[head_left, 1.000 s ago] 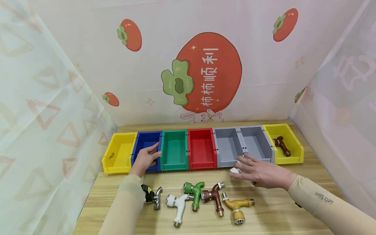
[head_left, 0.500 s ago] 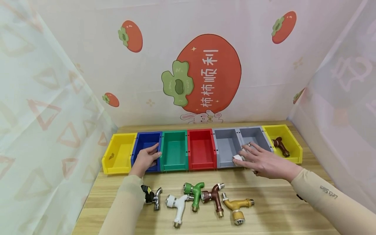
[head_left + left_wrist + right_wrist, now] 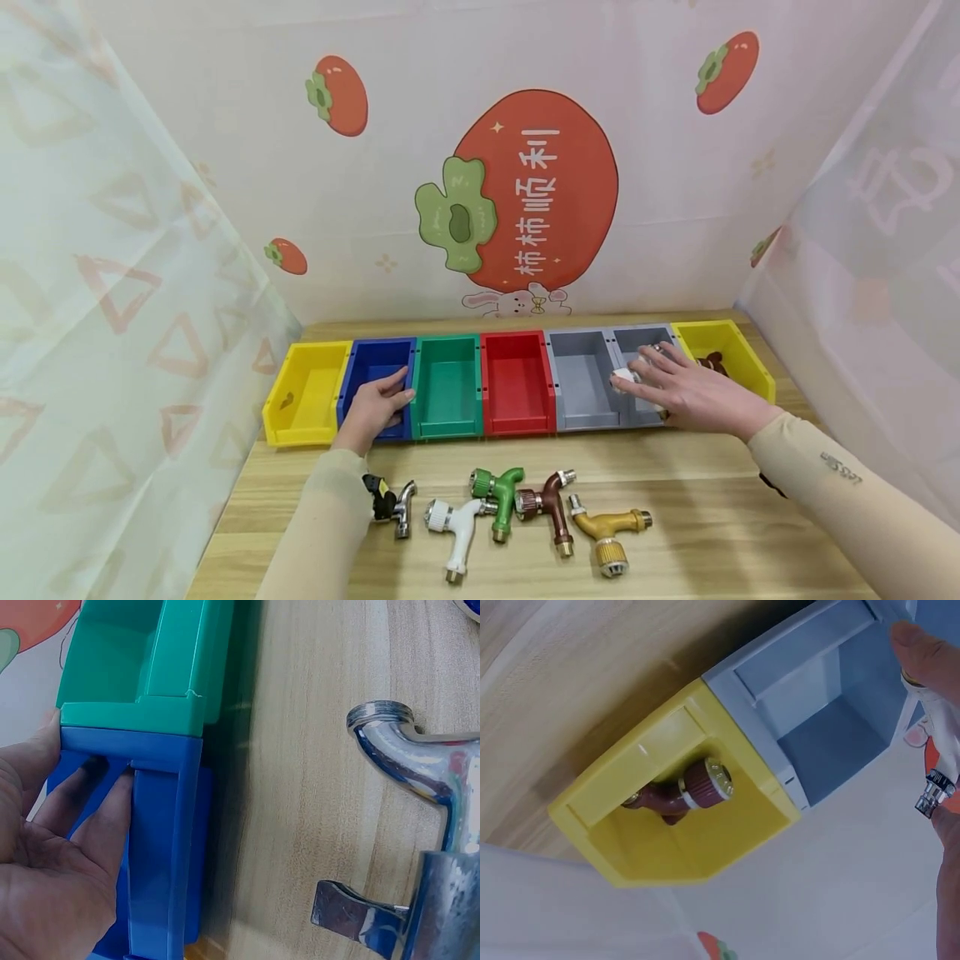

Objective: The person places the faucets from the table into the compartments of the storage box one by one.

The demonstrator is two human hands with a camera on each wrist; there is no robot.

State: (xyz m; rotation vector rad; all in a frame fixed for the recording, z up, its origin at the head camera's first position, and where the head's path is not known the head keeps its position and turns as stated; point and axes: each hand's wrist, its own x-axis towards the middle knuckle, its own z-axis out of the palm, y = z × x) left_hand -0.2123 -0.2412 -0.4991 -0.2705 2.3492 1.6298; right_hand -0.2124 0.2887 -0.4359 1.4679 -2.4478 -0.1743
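My left hand (image 3: 377, 408) grips the side wall of the blue bin (image 3: 157, 862), next to the green bin (image 3: 131, 714); its fingers reach inside the blue one. Between thumb and fingers, my right hand (image 3: 693, 393) holds a white tap (image 3: 946, 739) over the right-hand grey bin (image 3: 832, 727). Fingers hide part of that tap in the head view. A brown tap (image 3: 686, 791) lies inside the right yellow bin (image 3: 757, 802).
On the wooden table lie a chrome tap with a black handle (image 3: 401, 508), another white tap (image 3: 460, 533), a green tap (image 3: 501, 500), a brown tap (image 3: 553, 512) and a golden tap (image 3: 611, 525). A red bin (image 3: 517, 392) and left yellow bin (image 3: 307, 400) stand in the row.
My right hand has carried the white tap up and rightward, from in front of the grey bins to over the right-hand one. The left hand has stayed at the blue bin.
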